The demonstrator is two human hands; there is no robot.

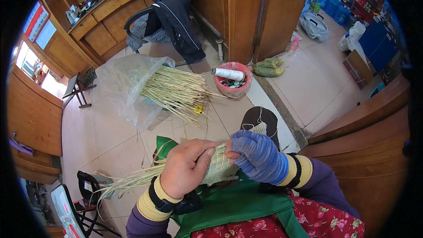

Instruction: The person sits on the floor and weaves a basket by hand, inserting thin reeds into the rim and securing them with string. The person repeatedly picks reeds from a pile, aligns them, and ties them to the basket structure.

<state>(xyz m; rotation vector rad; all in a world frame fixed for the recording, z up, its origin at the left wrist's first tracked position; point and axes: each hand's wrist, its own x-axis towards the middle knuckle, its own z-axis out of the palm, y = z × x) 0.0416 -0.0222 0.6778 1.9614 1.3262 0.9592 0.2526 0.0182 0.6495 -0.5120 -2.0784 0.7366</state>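
A woven piece of pale straw with white stitching (218, 167) lies over my lap between my hands, with long loose straws (135, 180) trailing from it to the left. My left hand (188, 167), bare, pinches the upper edge of the weave between thumb and forefinger. At the right, my right hand (256, 155), in a blue knitted fingerless glove, has its fingers curled at the same edge; what lies inside them is hidden. White thread (260, 115) loops loosely above the gloved hand, over a dark shoe or knee. A green apron (231, 201) covers my lap.
Ahead on the tiled floor, a bundle of straw (175, 89) sticks out of a clear plastic bag (122, 86). A spool of white thread (229, 74) rests on a red basket (233, 92). Green gourds or similar vegetables (269, 69) lie by the wooden door. A chair holds a dark jacket (178, 23).
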